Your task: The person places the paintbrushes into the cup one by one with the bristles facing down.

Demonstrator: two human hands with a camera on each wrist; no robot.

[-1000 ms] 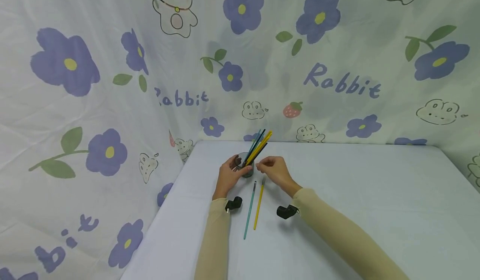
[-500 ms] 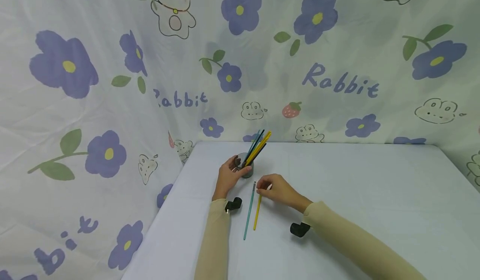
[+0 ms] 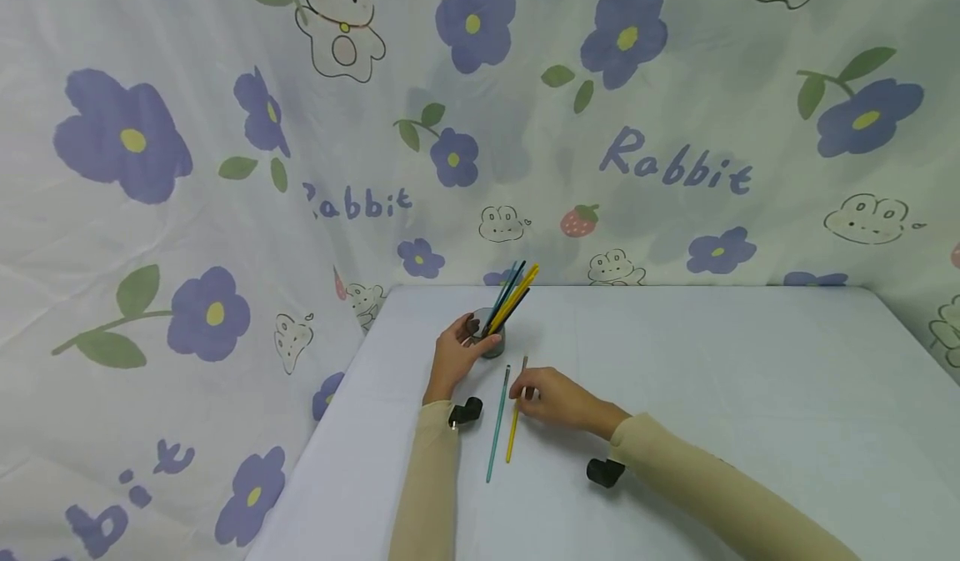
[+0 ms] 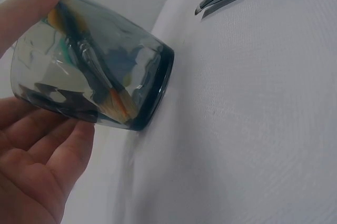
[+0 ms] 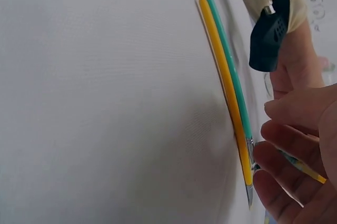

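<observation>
My left hand (image 3: pixel 453 357) grips a grey-tinted clear glass (image 3: pixel 492 347), thumb on the near side and fingers round the far side. Several paintbrushes (image 3: pixel 514 298), yellow, blue and black, lean to the right in it, and the left wrist view shows bristles (image 4: pixel 118 108) at its bottom. A yellow paintbrush (image 3: pixel 512 443) and a teal paintbrush (image 3: pixel 497 432) lie side by side on the table. Over the yellow one's upper part is my right hand (image 3: pixel 558 400). Its thumb and bent fingers (image 5: pixel 279 163) stand apart close to the brush, pinching nothing in the right wrist view.
A white-covered table (image 3: pixel 712 378) spreads out to the right. Behind it and on the left hangs a curtain (image 3: pixel 525 152) printed with flowers and rabbits. Black wrist cameras (image 3: pixel 467 412) stick out inward from both sleeves.
My right hand has moved from beside the glass toward me, down over the yellow paintbrush. The left hand keeps its grip on the glass. Both loose brushes lie where they were.
</observation>
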